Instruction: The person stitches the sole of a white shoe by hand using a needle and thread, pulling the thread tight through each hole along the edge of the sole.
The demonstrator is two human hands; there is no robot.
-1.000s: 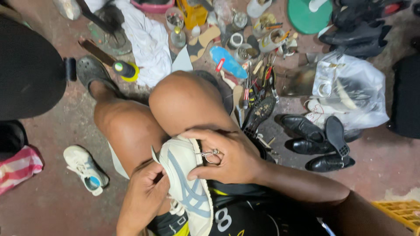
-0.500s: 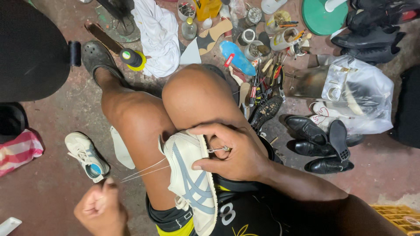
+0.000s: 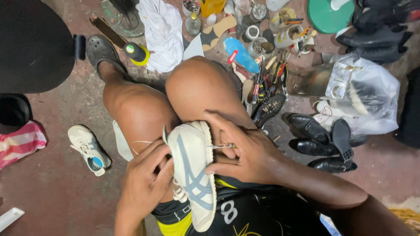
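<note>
1. On the person's lap, wedged between the bare knees (image 3: 192, 91), lies the white sneaker with blue-grey stripes (image 3: 192, 175), toe pointing away and sole edge turned toward the left hand. It sits best braced against both thighs, so that a pull on the thread does not twist it.
2. The right hand (image 3: 249, 155) lies over the sneaker's right side, fingers curled around the upper and thumb pressing in. Firm pressure close to the stitch point seems wise, to hold the sole against the upper.
3. The left hand (image 3: 146, 183) cups the opposite edge, fingers bent and closed against the sole rim; whether it pinches the thread there I cannot tell.
4. A small metal awl or needle (image 3: 224, 146) sits in the right fingertips, touching the sneaker's edge. It should probably enter square to the sole.
5. A pale thread (image 3: 141, 143) loops out from the sneaker's left edge over the thigh; even tension would keep it from tangling.
</note>
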